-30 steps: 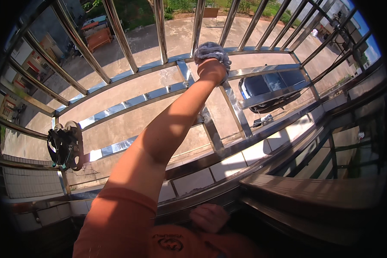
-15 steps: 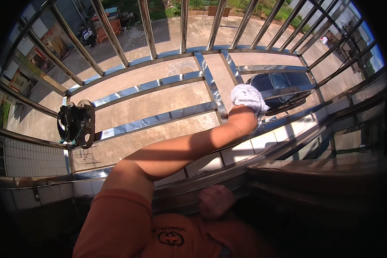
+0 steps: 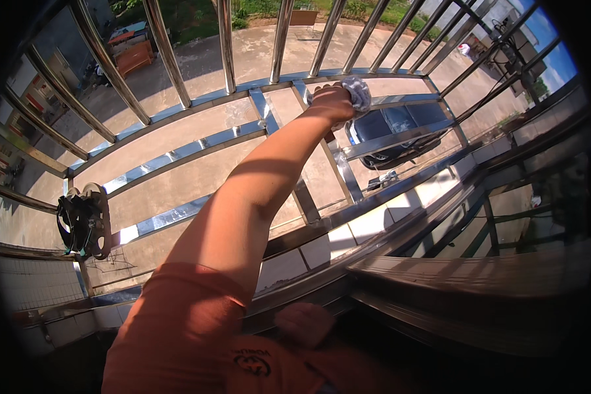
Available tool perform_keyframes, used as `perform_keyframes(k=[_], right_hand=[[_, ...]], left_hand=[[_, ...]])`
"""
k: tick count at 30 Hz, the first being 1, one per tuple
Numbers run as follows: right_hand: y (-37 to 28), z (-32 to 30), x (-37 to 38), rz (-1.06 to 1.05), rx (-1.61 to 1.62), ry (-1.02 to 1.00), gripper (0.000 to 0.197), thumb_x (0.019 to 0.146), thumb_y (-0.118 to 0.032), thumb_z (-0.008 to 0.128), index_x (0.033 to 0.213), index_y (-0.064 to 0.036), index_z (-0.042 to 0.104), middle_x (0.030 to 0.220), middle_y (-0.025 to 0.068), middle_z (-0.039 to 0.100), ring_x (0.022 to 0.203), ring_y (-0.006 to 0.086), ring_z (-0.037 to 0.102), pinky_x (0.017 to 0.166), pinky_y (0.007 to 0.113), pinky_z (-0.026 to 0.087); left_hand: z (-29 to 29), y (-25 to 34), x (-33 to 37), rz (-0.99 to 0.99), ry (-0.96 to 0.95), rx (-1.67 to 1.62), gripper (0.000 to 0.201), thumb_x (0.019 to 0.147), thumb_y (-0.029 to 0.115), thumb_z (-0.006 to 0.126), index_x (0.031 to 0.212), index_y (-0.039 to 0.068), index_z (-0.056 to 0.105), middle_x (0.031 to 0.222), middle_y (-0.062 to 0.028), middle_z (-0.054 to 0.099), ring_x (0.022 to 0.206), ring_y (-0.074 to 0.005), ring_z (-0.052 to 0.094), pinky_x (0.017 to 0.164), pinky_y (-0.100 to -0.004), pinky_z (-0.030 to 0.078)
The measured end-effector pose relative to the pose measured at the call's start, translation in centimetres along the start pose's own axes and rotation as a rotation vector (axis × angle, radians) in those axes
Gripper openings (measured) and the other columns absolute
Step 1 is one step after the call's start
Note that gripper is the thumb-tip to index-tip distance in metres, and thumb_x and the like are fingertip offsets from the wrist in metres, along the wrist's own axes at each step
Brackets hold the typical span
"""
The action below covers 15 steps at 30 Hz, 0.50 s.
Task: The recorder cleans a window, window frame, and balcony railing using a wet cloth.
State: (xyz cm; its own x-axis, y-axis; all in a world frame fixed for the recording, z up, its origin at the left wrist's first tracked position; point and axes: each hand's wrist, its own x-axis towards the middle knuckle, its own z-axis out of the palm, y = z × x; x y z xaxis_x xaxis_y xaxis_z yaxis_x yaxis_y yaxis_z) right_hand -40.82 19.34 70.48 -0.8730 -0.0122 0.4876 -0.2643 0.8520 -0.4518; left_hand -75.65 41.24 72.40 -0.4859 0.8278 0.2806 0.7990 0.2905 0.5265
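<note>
My left arm reaches out through the window opening to the metal bars of a window cage. In my left hand, fingers closed, is a bunched white cloth. The cloth is by the far end of a shiny metal crossbar on the cage's floor frame. In the shade close to my chest, my right hand is dim and blurred, beside the window frame. Its fingers look curled, and whatever they may hold is hidden.
Upright metal bars ring the far side of the cage. A pair of dark sandals stands at its left end. White tiles line the near ledge. Through the frame's gaps, far below, show a concrete yard and a dark car.
My left hand has moved away from the near ledge, outward and a little left, with the cloth in it. The arm is straighter. The whole view has shifted slightly.
</note>
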Motion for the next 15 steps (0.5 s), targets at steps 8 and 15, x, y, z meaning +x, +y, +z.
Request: perform_keyframes(k=[8, 15], right_hand=[[-0.3, -0.4, 0.1, 0.06, -0.071, 0.074, 0.025, 0.073, -0.016, 0.069, 0.098, -0.012, 0.065, 0.094, -0.0009, 0.065, 0.085, 0.0165, 0.062, 0.069, 0.027, 0.052], [-0.3, -0.5, 0.0, 0.048, -0.037, 0.022, 0.026, 0.072, -0.018, 0.07, 0.097, -0.0123, 0.066, 0.095, -0.0006, 0.065, 0.085, 0.0162, 0.061, 0.067, 0.028, 0.051]], left_hand=[[-1.7, 0.7, -2.9, 0.277, -0.338, 0.358, 0.023, 0.068, 0.021, 0.07, 0.089, 0.01, 0.071, 0.099, -0.0111, 0.067, 0.093, -0.0301, 0.062, 0.079, -0.0363, 0.051], [-1.6, 4.5, -6.3, 0.284, -0.005, -0.187, 0.036, 0.074, 0.015, 0.061, 0.109, 0.022, 0.068, 0.103, -0.0133, 0.064, 0.095, -0.0347, 0.062, 0.082, -0.0421, 0.051]])
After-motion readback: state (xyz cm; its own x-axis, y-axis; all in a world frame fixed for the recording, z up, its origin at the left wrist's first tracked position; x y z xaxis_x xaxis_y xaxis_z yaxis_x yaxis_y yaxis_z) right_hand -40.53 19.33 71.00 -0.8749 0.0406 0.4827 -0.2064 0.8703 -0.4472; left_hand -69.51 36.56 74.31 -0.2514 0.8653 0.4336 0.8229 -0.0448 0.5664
